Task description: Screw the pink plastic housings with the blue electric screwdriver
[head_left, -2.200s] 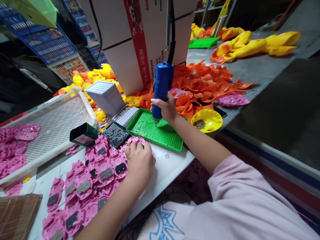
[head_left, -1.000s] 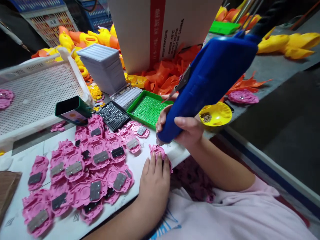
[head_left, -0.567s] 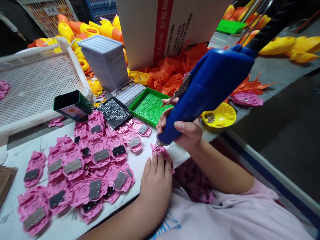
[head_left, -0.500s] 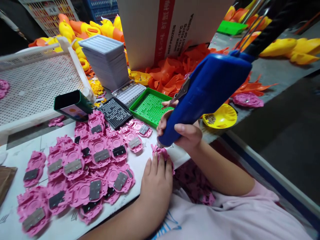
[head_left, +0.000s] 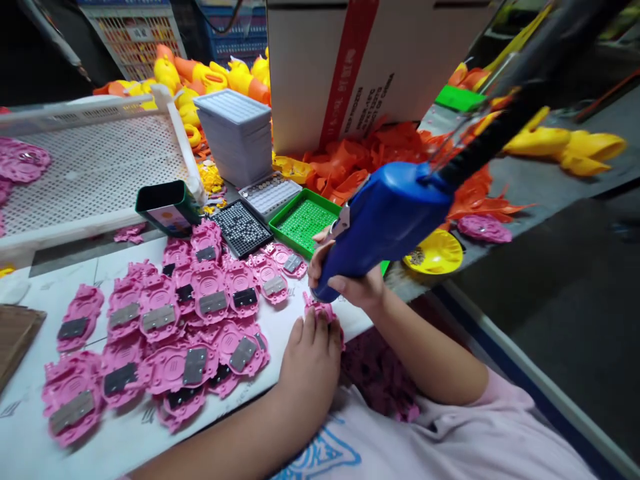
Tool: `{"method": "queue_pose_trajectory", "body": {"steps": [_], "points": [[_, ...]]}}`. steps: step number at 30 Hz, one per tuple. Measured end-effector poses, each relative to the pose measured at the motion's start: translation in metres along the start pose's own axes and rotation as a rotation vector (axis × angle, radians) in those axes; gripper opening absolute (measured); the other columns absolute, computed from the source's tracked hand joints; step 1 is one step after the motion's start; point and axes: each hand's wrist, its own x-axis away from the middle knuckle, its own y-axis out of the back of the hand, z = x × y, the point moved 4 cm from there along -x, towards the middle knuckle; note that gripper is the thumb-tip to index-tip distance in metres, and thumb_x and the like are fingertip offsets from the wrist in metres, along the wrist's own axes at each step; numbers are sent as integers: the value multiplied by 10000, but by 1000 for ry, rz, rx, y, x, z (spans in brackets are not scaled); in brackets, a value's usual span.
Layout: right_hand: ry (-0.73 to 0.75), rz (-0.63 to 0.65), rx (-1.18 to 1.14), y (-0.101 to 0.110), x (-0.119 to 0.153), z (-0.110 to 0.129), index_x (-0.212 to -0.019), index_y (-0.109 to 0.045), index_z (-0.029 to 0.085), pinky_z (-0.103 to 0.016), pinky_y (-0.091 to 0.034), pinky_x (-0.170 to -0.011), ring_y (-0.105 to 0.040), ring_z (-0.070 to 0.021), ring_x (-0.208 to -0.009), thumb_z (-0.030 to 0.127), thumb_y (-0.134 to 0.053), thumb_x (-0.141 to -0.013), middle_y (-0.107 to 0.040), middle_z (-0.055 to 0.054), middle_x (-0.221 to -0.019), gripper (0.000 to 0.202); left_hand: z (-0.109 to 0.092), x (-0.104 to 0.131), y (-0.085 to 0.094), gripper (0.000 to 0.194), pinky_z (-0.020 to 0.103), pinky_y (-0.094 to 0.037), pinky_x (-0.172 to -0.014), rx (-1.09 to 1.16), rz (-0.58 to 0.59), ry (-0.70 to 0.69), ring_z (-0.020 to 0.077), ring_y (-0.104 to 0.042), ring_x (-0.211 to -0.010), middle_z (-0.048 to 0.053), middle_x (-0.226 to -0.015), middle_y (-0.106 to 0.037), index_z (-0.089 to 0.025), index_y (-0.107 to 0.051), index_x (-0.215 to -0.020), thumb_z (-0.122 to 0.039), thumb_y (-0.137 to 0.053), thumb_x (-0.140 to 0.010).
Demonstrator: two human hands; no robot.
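1 pink part [head_left: 323,308] lies at the near edge of the white board [head_left: 280,333], partly covered by the left hand [head_left: 311,360]. That hand's fingers lie narrow, side by side, over it; the thumb is hidden, so whether they pinch it I cannot tell. Above it slants the blue driver [head_left: 383,220], nose down at the part's far end; whether the bit touches cannot be seen. The right hand [head_left: 357,283] has its fingers closed around the driver's lower body, thumb on the near side. Left of the hands, many pink covers [head_left: 213,293] overlap on the board, several bearing grey or black plates. Beyond them stand a green tin [head_left: 167,210], a black tray [head_left: 241,228], a white tray [head_left: 270,193] and a green tray [head_left: 305,220], with a tall stack [head_left: 237,140] behind. Farther out are a white crate [head_left: 100,167], orange pieces [head_left: 345,163] before a carton [head_left: 320,73], and a yellow bowl [head_left: 437,253] holding small bits.
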Motion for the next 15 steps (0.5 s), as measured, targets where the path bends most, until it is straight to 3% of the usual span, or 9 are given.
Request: {"method": "queue_pose_trajectory", "body": {"steps": [4,7,9,11,13,15], "points": [[18,-29,-67,-2,1,6,-719,-609,189,-321,-502,-542,-579,-149,-537,437,-809,-544,-610,1,-627,363,5,-2,1,362,426,-485,-968,52,-10,-11,289,-574,-1203,150,-1260,-640,-144,-591,-1258,-179,-547,-901],[93,-93,-146,5,-2,24,-811,-590,218,-319,-502,-499,-589,-156,-520,412,-764,-577,-602,24,-633,350,10,0,21,385,470,-477,-967,218,-17,6,308,-555,-1210,167,-1257,-631,-138,-604,-1230,-227,-630,-856],[221,-197,-119,16,-10,42,-821,-566,241,-320,-501,-495,-581,-153,-517,427,-714,-608,-581,36,-636,319,15,7,48,369,472,-481,-953,486,-59,-6,297,-564,-1176,158,-1216,-649,-165,-622,-1203,-282,-634,-853],[354,-351,-29,32,-24,58,-796,-538,256,-315,-488,-493,-571,-149,-512,426,-682,-617,-561,41,-626,286,20,16,77,291,373,-498,-928,968,-38,-69,210,-621,-1074,103,-1115,-692,-237,-665,-1123,-363,-468,-950],[420,-495,48,49,-42,64,-790,-515,261,-305,-468,-483,-556,-143,-497,416,-662,-627,-546,45,-609,269,28,25,101,594,278,-542,-780,1462,-21,-145,160,-688,-876,85,-961,-719,-225,-692,-1010,-522,-179,-990],[431,-563,78,66,-62,61,-773,-485,263,-304,-456,-482,-538,-136,-473,407,-658,-629,-541,51,-581,267,36,34,113,789,217,-525,-640,1628,-21,-307,125,-683,-639,32,-713,-692,-228,-703,-774,-689,-77,-915]]}}
